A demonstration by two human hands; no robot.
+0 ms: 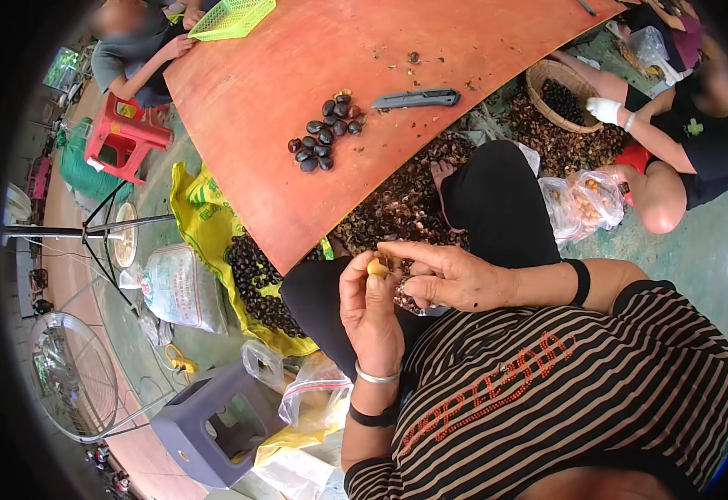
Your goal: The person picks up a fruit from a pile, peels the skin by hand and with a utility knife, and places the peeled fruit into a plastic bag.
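Observation:
My left hand (pixel 374 321) pinches a small yellow peeled nut (pixel 377 267) between thumb and fingers, above my lap. Reaching in from the right, my right hand (pixel 460 277) touches the top of the nut with its stretched index finger. Its other fingers are curled toward the thumb, and whatever they may hold is hidden. Beyond my hands, a small pile of dark, shiny nuts (pixel 324 137) lies on the reddish board (pixel 255 192). A grey utility knife (pixel 416 99) rests on the board beside that pile.
Brown shells (pixel 397 204) cover the floor under the board's edge. On the left are a yellow sack (pixel 201 208) with dark nuts, a grey stool (pixel 214 421) and a red stool (pixel 126 137). A co-worker's gloved hand (pixel 604 110) is at a basket (pixel 539 83); another person's hand touches a green tray (pixel 230 18).

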